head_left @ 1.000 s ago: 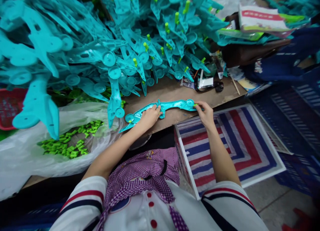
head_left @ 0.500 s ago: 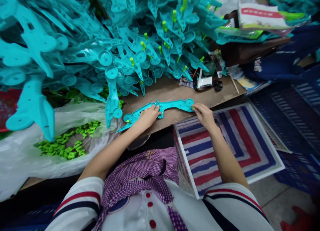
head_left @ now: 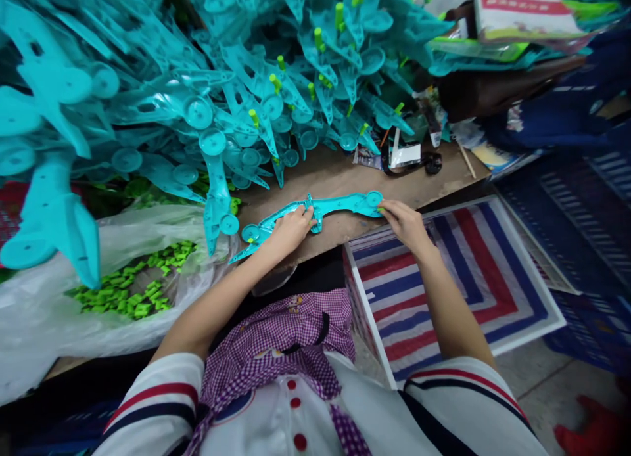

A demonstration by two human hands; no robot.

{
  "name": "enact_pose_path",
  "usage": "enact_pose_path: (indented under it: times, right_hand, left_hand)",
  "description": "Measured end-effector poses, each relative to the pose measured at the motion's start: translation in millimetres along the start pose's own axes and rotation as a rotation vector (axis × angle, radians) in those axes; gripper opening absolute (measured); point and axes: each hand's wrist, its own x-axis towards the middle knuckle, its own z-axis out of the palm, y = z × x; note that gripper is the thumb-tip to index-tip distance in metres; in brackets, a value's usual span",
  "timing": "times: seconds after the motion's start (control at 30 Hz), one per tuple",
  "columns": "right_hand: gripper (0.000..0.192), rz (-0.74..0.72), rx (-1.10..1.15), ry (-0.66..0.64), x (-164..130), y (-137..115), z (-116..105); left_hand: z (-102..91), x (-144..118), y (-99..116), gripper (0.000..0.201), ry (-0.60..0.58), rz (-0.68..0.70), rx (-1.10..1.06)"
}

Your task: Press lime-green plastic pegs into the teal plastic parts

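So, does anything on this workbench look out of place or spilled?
Nothing looks spilled. The left hand and right hand rest on one teal part lying flat. One teal piece hangs from the pile over the bag of green clips.

Both hands forward, palms down: left hand [head_left: 290, 227] flat, right hand [head_left: 405, 221] fingertips pinched.

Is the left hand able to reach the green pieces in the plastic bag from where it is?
Probably yes. The left hand rests on the teal part; the green pieces lie exposed in the open plastic bag to its left, with nothing between them.
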Motion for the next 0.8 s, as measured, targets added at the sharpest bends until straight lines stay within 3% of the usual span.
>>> enact_pose_path:
  times: [0.2,0.33,0.43,0.53,0.6,0.7,0.8]
  right_hand:
    - [0.034,-0.027,-0.05,-0.135,7.9,1.7,-5.0]
    - [0.043,0.022,-0.025,-0.013,-2.7,-1.3,-3.4]
    - [0.056,0.055,-0.126,0.027,-11.2,-1.7,1.9]
    - [0.039,0.013,-0.204,0.071,-19.4,1.0,6.4]
    - [0.029,-0.056,-0.251,0.181,-28.9,5.5,7.1]
    - [0.023,-0.118,-0.381,0.428,-52.0,16.6,5.2]
    - [0.033,-0.033,-0.49,0.682,-73.1,26.3,-0.5]
  left_hand:
    - [-0.8,-0.5,0.3,0.05,0.005,0.018,-0.014]
    - [2.0,-0.7,-0.7,0.049,0.029,0.006,-0.028]
    - [7.0,2.3,-4.0,0.046,0.078,0.016,-0.08]
    - [3.4,-3.8,-5.8,0.041,0.179,0.062,-0.2]
    - [-7.0,-23.3,-4.2,0.038,0.357,0.124,-0.332]
    - [-27.1,-79.5,-1.3,0.034,0.719,0.306,-0.562]
    - [-35.3,-145.3,-5.3,0.035,0.842,0.478,-0.703]
